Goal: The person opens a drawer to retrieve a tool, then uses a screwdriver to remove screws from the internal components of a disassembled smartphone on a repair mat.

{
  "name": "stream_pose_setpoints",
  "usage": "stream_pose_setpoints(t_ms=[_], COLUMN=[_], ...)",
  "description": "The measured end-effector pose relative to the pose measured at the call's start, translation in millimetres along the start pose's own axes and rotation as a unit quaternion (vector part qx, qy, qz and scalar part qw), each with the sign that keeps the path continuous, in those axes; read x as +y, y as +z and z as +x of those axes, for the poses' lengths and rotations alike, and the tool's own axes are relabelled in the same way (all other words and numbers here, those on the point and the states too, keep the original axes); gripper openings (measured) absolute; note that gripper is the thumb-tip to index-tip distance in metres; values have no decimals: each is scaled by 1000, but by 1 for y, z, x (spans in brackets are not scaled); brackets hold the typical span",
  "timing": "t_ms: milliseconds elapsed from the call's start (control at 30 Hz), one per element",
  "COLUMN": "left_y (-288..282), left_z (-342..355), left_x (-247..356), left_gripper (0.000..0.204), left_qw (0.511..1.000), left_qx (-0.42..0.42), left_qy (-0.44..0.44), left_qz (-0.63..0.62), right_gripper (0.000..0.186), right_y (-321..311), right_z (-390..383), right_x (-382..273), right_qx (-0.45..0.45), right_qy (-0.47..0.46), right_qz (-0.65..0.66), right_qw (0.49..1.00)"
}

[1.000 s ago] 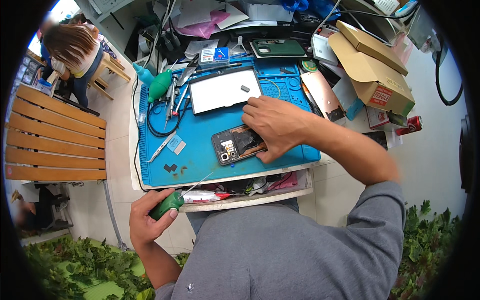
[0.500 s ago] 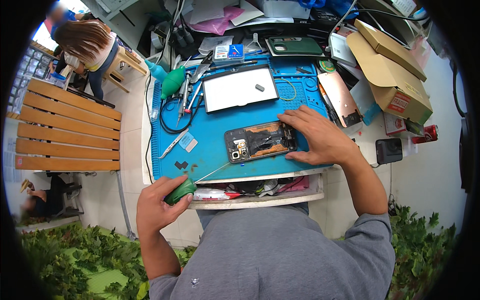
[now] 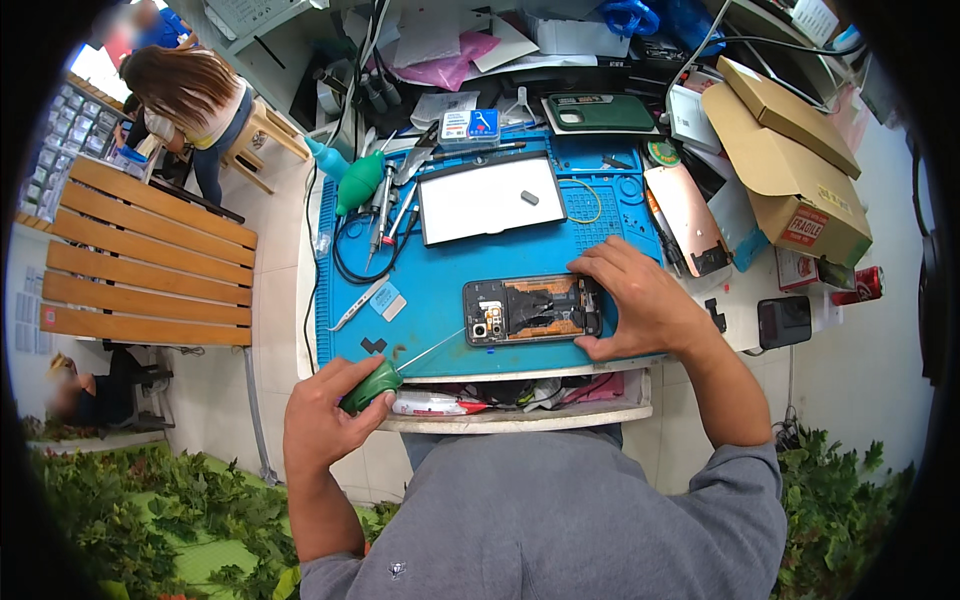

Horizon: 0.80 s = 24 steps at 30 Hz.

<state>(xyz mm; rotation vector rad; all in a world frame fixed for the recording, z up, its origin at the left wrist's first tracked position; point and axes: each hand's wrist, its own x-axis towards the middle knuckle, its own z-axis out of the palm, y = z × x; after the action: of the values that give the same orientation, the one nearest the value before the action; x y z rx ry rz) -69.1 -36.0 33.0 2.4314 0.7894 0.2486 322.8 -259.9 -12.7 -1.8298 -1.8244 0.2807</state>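
Note:
An opened smartphone [image 3: 530, 308], its back off and the inner boards showing, lies over the blue work mat [image 3: 430, 285]. My right hand [image 3: 640, 305] grips its right end between thumb and fingers. In my left hand [image 3: 335, 410], at the mat's front left edge, is a green-handled screwdriver [image 3: 374, 388] with a long thin metal shaft. That shaft points up and right, its tip at the phone's lower left corner; whether it touches I cannot tell. Behind the phone sits a white tray [image 3: 470, 205] with a small dark grey piece [image 3: 529, 197] on it.
Tweezers [image 3: 350, 308], a green air blower [image 3: 360, 183] and pen-like tools lie on the left. A rose-gold phone back [image 3: 685, 215] and an opened cardboard box [image 3: 790, 180] are on the right. Below the mat's front edge, a cluttered drawer [image 3: 520, 415] stands pulled out.
The whole view has shifted slightly. The phone has turned a little clockwise in my right hand, and the screwdriver tip stays by its lower left corner.

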Motion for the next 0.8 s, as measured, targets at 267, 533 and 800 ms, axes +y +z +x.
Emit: stream_pose_setpoints(t_ms=[267, 533, 800], left_y=[10, 11, 16], left_z=[7, 7, 10], left_x=[-2, 6, 2], left_gripper=[46, 47, 47], left_qw=[999, 999, 999], left_qx=[34, 19, 28], left_qy=[-1, -25, -25], left_qz=[10, -13, -20], right_gripper=[84, 78, 77], right_y=[6, 6, 4], right_z=[-5, -7, -8], right_x=[-6, -8, -9], right_qx=[3, 15, 14], right_qy=[1, 8, 18], right_qz=[3, 7, 18], right_qw=[1000, 1000, 1000])
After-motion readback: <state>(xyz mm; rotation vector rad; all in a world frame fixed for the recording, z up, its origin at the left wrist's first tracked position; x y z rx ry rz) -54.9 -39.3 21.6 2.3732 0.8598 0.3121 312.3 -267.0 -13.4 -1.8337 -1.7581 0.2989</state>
